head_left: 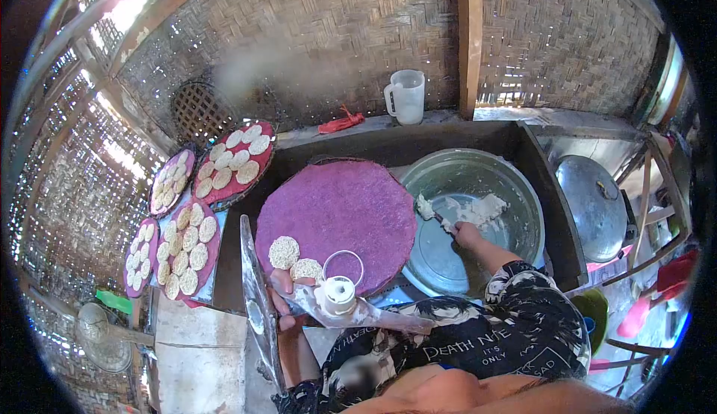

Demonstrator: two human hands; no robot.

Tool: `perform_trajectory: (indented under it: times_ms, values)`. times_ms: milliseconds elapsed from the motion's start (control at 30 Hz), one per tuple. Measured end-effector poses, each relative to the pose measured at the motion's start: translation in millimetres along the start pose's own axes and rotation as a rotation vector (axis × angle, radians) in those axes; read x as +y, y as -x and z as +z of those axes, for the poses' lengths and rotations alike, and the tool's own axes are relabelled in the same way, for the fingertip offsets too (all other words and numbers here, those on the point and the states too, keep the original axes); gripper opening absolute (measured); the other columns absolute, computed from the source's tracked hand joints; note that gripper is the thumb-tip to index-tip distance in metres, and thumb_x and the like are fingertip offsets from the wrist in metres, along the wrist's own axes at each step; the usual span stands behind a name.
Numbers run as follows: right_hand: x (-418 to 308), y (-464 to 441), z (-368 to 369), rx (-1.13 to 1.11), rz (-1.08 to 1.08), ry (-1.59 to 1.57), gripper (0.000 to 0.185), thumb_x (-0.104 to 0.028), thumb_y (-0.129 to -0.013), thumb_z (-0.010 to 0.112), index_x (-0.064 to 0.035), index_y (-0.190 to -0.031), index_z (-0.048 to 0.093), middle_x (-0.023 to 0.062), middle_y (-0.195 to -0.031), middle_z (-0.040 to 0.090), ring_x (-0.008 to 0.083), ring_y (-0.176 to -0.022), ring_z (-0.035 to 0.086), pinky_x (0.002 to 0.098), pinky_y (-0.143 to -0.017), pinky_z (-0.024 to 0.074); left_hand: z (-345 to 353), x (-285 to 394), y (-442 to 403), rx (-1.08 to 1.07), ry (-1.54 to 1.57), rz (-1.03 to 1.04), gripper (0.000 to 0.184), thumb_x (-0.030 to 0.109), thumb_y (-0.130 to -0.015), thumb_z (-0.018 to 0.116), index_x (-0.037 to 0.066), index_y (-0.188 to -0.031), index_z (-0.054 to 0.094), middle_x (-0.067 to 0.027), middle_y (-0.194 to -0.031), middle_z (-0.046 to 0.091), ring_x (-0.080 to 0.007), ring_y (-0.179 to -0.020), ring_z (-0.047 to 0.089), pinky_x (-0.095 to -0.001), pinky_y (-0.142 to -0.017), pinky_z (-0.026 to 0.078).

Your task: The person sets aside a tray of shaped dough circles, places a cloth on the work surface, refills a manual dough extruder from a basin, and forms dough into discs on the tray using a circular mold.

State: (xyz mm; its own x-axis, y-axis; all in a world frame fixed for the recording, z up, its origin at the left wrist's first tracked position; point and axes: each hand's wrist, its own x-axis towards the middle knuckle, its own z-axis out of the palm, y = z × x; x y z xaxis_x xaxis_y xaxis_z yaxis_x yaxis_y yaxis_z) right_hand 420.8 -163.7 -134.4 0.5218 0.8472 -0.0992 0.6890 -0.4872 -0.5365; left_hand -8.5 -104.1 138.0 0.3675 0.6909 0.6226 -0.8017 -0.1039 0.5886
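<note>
A round purple mat (340, 216) lies on the dark wooden tray, with two pale grainy discs (284, 253) at its lower left. Next to them rests a thin white ring (343, 267). My left hand (284, 298) is at the mat's lower edge, closed around a wooden paddle-like tool (381, 317) with a white round fitting (338, 294) on it. In the large green basin (437, 257) sits white sticky dough (482, 210). My right hand (468, 235) grips a spatula (439, 218) over the basin, with dough stuck to its end.
Several round trays (234, 166) of pale discs stand at the left. A plastic pitcher (407, 97) and a red cloth (341, 121) are on the back ledge. A lidded metal pot (590, 206) stands at the right. A long plastic-wrapped bar (259, 317) rises beside my left arm.
</note>
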Motion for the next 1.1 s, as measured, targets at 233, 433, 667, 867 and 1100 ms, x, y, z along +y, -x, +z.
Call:
perform_trajectory:
  times_ms: [233,433,667,867,1100]
  values:
    - [-12.7,-3.1,-7.3,-0.361,0.24,-0.425,0.029,-0.031,-0.086,0.05,-0.0054,-0.078,0.061,0.0067,-0.06,0.056,0.0164,-0.047,0.052,0.0308,-0.043,0.0413,0.8,-0.2,-2.9,-0.014,0.004,0.004,0.025,0.009,-0.063,0.071,0.009,-0.071,0.048,-0.007,-0.087,0.042,-0.035,-0.081,0.058,-0.0432,-0.068,0.052]
    - [-35.5,5.1,-56.9,-0.5,0.299,-0.73,0.019,-0.021,-0.08,0.058,-0.0055,-0.069,0.06,0.0025,-0.054,0.051,0.0096,-0.042,0.046,0.026,-0.036,0.0333,1.8,3.1,1.3,-0.013,0.001,0.016,0.024,0.009,-0.063,0.071,0.008,-0.072,0.049,-0.0074,-0.087,0.043,-0.0352,-0.081,0.058,-0.0427,-0.067,0.053]
    - [31.0,-20.2,-90.9,-0.319,0.099,0.109,0.015,-0.017,-0.075,0.057,-0.0073,-0.075,0.068,0.0083,-0.062,0.062,0.0182,-0.049,0.057,0.0316,-0.046,0.0463,5.8,1.7,13.2,-0.003,-0.004,0.029,0.024,0.008,-0.064,0.071,0.008,-0.073,0.049,-0.0078,-0.086,0.043,-0.0355,-0.08,0.058,-0.0422,-0.067,0.053]
    - [30.9,-5.4,-124.7,-0.126,0.19,0.533,0.027,-0.029,-0.072,0.057,-0.0045,-0.077,0.067,0.0173,-0.081,0.064,0.0326,-0.081,0.061,0.0386,-0.075,0.0479,7.9,-1.8,13.8,0.007,-0.01,0.038,0.024,0.008,-0.065,0.071,0.007,-0.074,0.05,-0.0082,-0.086,0.044,-0.0357,-0.08,0.059,-0.0418,-0.066,0.053]
    - [50.2,-20.4,-73.9,0.099,0.15,0.398,0.027,-0.027,-0.073,0.055,-0.0039,-0.078,0.066,0.0184,-0.082,0.063,0.0323,-0.081,0.061,0.0408,-0.073,0.0478,6.9,0.9,14.1,0.015,-0.032,0.039,0.023,0.008,-0.065,0.071,0.006,-0.075,0.05,-0.0087,-0.086,0.045,-0.0359,-0.079,0.059,-0.0413,-0.065,0.053]
